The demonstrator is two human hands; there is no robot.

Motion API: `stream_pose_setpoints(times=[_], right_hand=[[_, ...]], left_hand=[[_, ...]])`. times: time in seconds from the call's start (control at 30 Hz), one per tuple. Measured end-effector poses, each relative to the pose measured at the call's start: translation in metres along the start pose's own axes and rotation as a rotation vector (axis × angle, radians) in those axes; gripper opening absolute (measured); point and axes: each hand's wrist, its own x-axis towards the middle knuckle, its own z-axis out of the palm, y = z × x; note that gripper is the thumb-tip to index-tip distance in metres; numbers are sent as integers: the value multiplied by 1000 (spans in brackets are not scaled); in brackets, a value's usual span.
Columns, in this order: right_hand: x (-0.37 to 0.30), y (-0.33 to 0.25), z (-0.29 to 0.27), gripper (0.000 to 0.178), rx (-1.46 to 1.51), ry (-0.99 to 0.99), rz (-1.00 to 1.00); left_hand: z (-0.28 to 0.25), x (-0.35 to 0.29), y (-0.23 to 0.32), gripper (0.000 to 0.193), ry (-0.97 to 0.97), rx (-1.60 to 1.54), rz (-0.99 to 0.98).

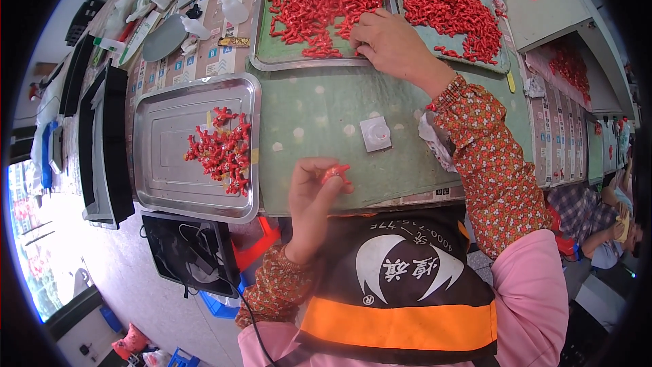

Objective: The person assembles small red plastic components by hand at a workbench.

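Observation:
My left hand [314, 200] pinches a small glossy red plastic figure [337, 175] between thumb and fingers, just above the near edge of the table. My right hand [390, 44] reaches to the right side of a green-lined tray [326, 62]. Its fingers are curled down onto the heap of small red pieces [319, 0]; whatever lies between the fingertips is hidden. On the green mat between my hands is a small white square block [375, 134] with a round recess. To the left, a metal tray [163, 143] carries a cluster of red figures [223, 153].
A second tray of red pieces [451, 13] adjoins on the right. A crumpled cloth [438, 141] lies by my right forearm. White bottles [234, 10] stand at the far left, and a black bin [105, 143] is beside the metal tray. Another person [598, 217] sits far right.

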Motion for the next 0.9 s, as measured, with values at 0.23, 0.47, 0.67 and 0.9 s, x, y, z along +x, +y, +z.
stream_pose_setpoints(times=[0.23,0.47,0.67,0.9], right_hand=[[1,-2,4,13,-28,23,11],[8,8,9,14,15,-25,-33],[5,5,1,14,106,-60,-60],[8,8,11,15,99,-36,-99]], left_hand=[[1,0,1,23,10,11,1],[-3,-2,-2,21,-23,47,20],[-3,-3,-1,22,-26,33,21],[-4,-2,-1,23,-4,18,10]])
